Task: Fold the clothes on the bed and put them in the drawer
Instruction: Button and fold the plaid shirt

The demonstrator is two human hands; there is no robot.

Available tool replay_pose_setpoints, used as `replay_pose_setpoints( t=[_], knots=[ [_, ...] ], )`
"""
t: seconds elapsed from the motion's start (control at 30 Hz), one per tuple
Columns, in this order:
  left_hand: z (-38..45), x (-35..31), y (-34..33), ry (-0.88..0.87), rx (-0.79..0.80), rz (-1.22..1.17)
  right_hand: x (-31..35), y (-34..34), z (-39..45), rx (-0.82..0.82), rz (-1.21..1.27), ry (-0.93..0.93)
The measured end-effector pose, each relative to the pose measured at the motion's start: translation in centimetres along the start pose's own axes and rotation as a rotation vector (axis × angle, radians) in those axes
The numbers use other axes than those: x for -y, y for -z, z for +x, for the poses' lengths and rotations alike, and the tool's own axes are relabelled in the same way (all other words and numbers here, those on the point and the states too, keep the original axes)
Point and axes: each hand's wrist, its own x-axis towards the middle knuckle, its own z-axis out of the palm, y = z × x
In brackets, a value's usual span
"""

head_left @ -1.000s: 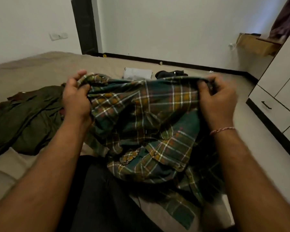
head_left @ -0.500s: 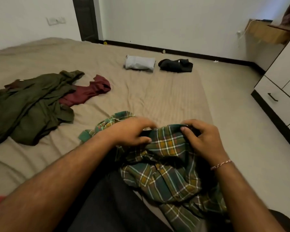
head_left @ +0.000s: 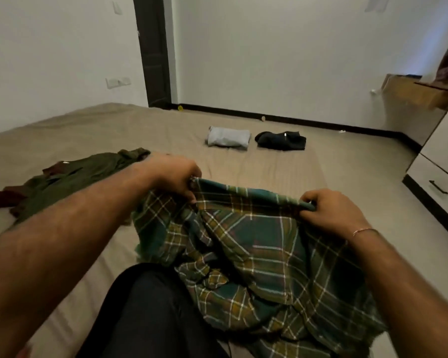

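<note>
A green and yellow plaid shirt (head_left: 256,251) hangs from both my hands over the near part of the bed (head_left: 269,169) and drapes down onto my lap. My left hand (head_left: 176,177) pinches its top edge at the left. My right hand (head_left: 331,210) grips the same edge at the right, so the edge is stretched between them. A crumpled olive green garment (head_left: 83,177) lies on the bed at the left, with a maroon garment (head_left: 0,198) partly under it. Two folded pieces, a light grey one (head_left: 229,136) and a black one (head_left: 281,140), lie side by side further back.
White drawers with a dark handle (head_left: 439,187) stand at the right, shut, across a strip of floor from the bed. A wooden shelf (head_left: 422,91) hangs on the wall behind them. A dark door frame (head_left: 154,52) is at the back. My dark trouser leg (head_left: 150,311) lies below the shirt.
The shirt was lowered and bunched in front of me, then my hands moved apart along its top edge and lifted it. The view tilted up toward the far wall.
</note>
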Motion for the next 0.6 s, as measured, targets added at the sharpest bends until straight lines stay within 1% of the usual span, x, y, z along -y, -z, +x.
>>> replay_pose_setpoints(
  t=[0.03,0.07,0.1,0.13,0.2,0.23,0.27,0.3,0.33,0.4,0.43,0.47,0.5,0.53,0.57,0.6],
  knots=[
    [0.0,0.0,-1.7,0.0,0.005,-0.029,0.0,-1.6,-0.4,0.059,-0.007,-0.015],
    [0.0,-0.2,-3.6,-0.008,0.049,-0.072,0.1,-3.3,-0.8,0.128,0.005,-0.025],
    [0.0,-0.7,-6.2,-0.032,0.124,-0.103,0.0,-5.3,-1.6,0.216,0.036,-0.035],
    [-0.1,-1.6,-9.2,-0.056,0.205,-0.065,0.0,-7.4,-2.5,0.322,0.086,-0.048],
    [-0.3,-4.0,-14.7,-0.118,0.36,0.129,0.1,-11.7,-4.4,0.567,0.169,-0.063],
    [-0.3,-5.1,-16.6,-0.154,0.402,0.212,0.0,-13.7,-5.1,0.662,0.18,-0.051],
    [-0.2,-6.0,-17.6,-0.183,0.408,0.252,-0.1,-15.2,-5.8,0.717,0.167,-0.034],
    [0.5,-6.1,-17.9,-0.222,0.406,0.279,-0.3,-15.9,-6.0,0.735,0.159,-0.021],
    [0.9,-5.8,-17.8,-0.267,0.424,0.275,-0.1,-16.0,-6.2,0.733,0.153,-0.028],
    [2.2,-4.7,-16.8,-0.35,0.518,0.214,0.1,-14.7,-5.6,0.747,0.111,-0.039],
    [3.1,-4.1,-15.6,-0.357,0.55,0.185,0.2,-13.7,-4.5,0.758,0.066,-0.018],
    [4.2,-3.5,-13.7,-0.329,0.572,0.164,0.5,-12.3,-2.9,0.752,0.013,-0.001],
    [5.2,-3.1,-11.2,-0.274,0.573,0.15,0.9,-11.1,-1.4,0.701,-0.017,-0.001],
    [6.5,-2.6,-8.1,-0.203,0.537,0.122,1.3,-9.3,0.8,0.59,-0.029,-0.016],
    [8.2,-2.2,-4.0,-0.148,0.402,0.089,1.7,-6.7,3.9,0.405,-0.04,-0.045],
    [8.9,-1.8,-0.1,-0.081,0.197,0.04,2.1,-4.2,6.2,0.188,-0.054,-0.076]
  ],
)
